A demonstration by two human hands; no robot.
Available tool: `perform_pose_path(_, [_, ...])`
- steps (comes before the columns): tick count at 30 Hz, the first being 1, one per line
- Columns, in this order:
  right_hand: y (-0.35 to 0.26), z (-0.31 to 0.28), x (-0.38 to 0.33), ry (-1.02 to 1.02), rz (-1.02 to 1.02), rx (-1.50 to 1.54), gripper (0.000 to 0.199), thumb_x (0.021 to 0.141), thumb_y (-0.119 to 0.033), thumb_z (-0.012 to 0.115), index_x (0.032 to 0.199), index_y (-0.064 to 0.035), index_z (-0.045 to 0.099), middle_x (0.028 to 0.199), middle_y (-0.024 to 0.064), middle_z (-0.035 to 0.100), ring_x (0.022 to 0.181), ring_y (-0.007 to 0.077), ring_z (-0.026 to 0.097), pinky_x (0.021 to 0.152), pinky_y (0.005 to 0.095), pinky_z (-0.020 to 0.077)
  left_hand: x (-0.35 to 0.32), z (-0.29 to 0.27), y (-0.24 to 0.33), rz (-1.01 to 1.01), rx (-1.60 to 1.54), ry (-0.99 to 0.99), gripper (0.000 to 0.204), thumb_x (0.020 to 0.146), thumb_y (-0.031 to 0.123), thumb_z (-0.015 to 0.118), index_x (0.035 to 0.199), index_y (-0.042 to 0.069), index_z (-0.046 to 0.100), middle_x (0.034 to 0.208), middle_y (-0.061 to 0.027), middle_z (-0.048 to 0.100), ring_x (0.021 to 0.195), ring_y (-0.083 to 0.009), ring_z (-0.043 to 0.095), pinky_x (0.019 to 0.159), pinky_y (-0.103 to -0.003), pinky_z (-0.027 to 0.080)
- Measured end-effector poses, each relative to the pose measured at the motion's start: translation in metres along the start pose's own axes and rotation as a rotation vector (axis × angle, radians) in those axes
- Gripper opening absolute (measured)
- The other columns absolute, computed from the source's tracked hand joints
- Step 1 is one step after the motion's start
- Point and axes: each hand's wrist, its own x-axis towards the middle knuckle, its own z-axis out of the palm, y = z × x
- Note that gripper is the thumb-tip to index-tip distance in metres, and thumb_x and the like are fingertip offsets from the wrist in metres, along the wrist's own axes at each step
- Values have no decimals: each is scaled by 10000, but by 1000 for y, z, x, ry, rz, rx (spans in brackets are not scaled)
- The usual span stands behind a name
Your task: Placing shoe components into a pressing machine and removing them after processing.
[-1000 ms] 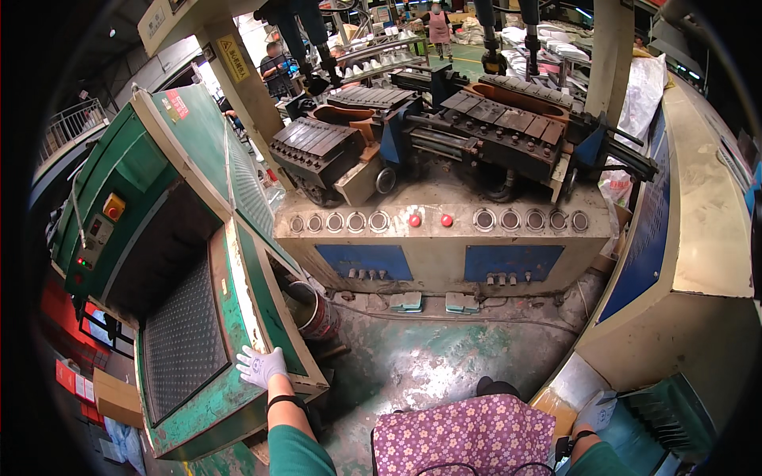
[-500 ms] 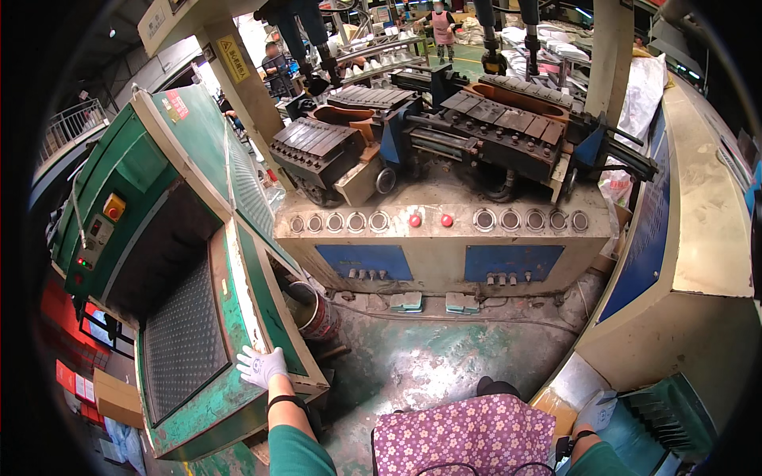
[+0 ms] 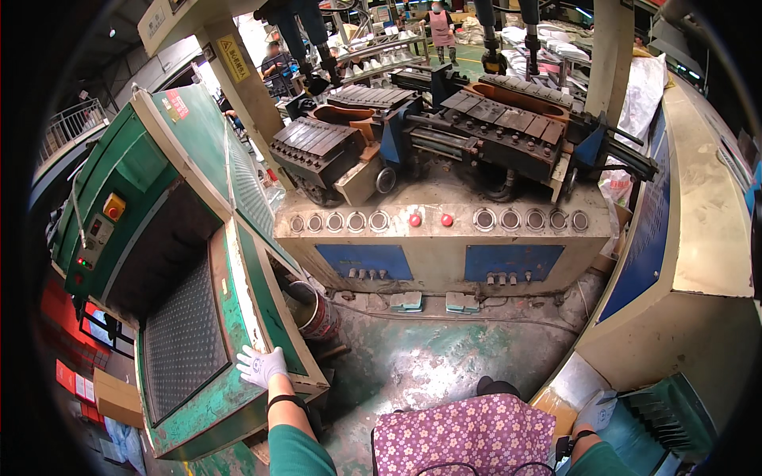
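Observation:
My left hand (image 3: 262, 366), in a white glove, rests with its fingers spread on the worn front edge of a green machine (image 3: 248, 293). A dark studded mat (image 3: 186, 345) lies in that machine's opening, beside the hand. My right hand (image 3: 597, 409), gloved the same way, lies low at the right on the edge of a pale metal surface (image 3: 578, 382). It is next to a dark green ribbed part (image 3: 667, 416). The fingers of the right hand are too small and partly hidden to read. A purple flowered apron (image 3: 464, 436) covers my lap.
Ahead stands a beige two-station press (image 3: 440, 266) with round buttons, two red knobs and clamp blocks (image 3: 508, 131). Two pale green pedals (image 3: 406, 302) sit on the floor before it. A bucket (image 3: 321, 317) stands by the green machine. A beige cabinet (image 3: 675, 317) flanks the right. People are in the background.
Both my hands stay where they were. In the background, a person in a pink apron has shifted slightly.

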Motion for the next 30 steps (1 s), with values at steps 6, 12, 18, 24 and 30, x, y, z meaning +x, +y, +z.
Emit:
perform_pose_path(6, [0,-1,0,2,-2,1,848,999,-662,367,1508,16,380,1515,200,469,1387,323,467,1147,420,368,-2,-2,1,2,8,-7,983,742,510,735,1567,174,318,1644,-123,276,1510,-367,246,1218,-517,216])
perform_pose_path(12, [-5,-7,-3,-9,13,9,843,995,-661,386,1501,12,396,1507,199,479,1379,325,476,1140,417,377,-1,-1,-1,1,4,-6,980,746,513,735,1566,174,320,1645,-124,272,1511,-367,243,1219,-516,215])
perform_pose_path(18, [-1,1,0,26,-7,-1,833,996,-653,396,1498,13,400,1503,200,483,1375,323,481,1138,415,381,-2,-3,0,-1,-3,-6,982,744,505,747,1565,172,322,1644,-126,275,1510,-367,245,1221,-516,212])
perform_pose_path(24, [4,3,3,48,-19,-20,820,1005,-640,388,1494,18,401,1501,200,484,1372,328,481,1138,420,381,-4,-4,2,4,-5,-10,979,753,517,746,1565,173,321,1647,-126,273,1513,-364,242,1223,-517,208])
perform_pose_path(30, [-1,-6,-3,27,-14,-2,799,1005,-617,401,1471,32,421,1464,216,516,1329,354,513,1116,440,398,-2,-4,-5,-5,54,-40,998,781,540,713,1593,173,267,1664,-114,243,1520,-358,235,1221,-515,202])
